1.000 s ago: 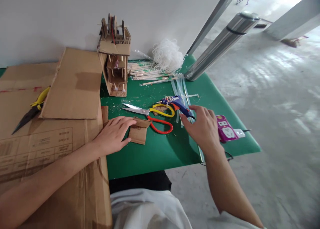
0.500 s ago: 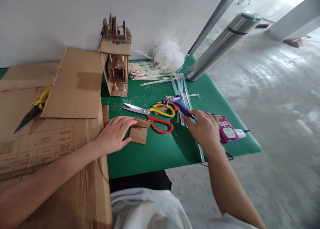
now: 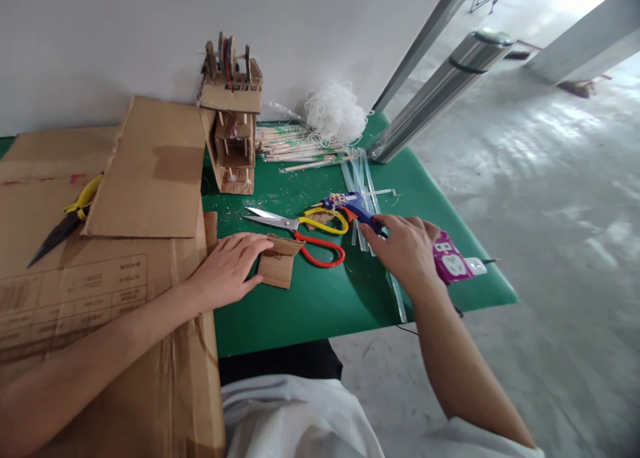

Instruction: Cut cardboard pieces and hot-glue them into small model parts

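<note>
My left hand rests at the edge of the large cardboard, its fingers apart, with fingertips touching a small folded cardboard piece. My right hand has thumb and index finger at the handle end of a blue glue gun, which lies on the green table; whether it grips the handle is hard to tell. Scissors with one yellow and one red handle lie between the hands, blades to the left. Clear glue sticks run beneath and beside the gun.
A cardboard structure, wrapped sticks and a white string bundle stand behind. Large cardboard and pliers are left. A purple power strip is right, near the table edge; a metal post rises behind.
My right hand has moved slightly left and up, closer around the glue gun's handle end. My left hand and the small cardboard piece look unchanged.
</note>
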The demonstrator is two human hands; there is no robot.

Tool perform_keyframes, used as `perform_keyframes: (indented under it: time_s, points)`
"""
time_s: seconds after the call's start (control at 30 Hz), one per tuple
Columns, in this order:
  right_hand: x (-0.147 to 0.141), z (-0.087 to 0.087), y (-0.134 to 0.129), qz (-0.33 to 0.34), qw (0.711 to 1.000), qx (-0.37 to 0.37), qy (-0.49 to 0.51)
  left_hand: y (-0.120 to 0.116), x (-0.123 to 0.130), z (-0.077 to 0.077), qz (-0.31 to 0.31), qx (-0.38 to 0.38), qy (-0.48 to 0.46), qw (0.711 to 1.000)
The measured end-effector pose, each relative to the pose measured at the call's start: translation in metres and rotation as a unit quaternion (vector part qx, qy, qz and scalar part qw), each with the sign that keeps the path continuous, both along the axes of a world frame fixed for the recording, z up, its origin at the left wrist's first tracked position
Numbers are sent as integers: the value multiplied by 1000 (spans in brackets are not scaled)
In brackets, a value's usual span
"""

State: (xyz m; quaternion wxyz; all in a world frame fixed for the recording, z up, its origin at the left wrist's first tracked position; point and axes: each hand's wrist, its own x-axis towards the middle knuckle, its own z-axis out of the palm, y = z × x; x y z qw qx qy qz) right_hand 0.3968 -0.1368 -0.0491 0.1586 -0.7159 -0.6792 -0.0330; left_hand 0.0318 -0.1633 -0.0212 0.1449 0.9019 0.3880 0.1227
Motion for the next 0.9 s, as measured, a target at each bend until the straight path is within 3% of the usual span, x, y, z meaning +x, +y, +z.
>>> perform_keyframes:
  time_s: [0.2,0.3,0.37,0.53,0.63,0.9]
  points:
    - [-3,7,8,-15,999,27,14,0,-1,0,1,-2,-2,1000]
    - [6,17,8,-54,996,62,37,-1,-1,1,2,-5,-7,1000]
    - [20,26,10,-100,992,69,35,-1,-1,1,2,-5,-8,1000]
    - [72,41,24,-173,985,7,8,0,-1,0,2,1,-6,1000]
    - [98,37,34,-192,981,-27,-7,0,0,0,2,0,-2,1000]
    - [137,11,46,-168,984,-52,-6,-1,0,2,4,0,1,1000]
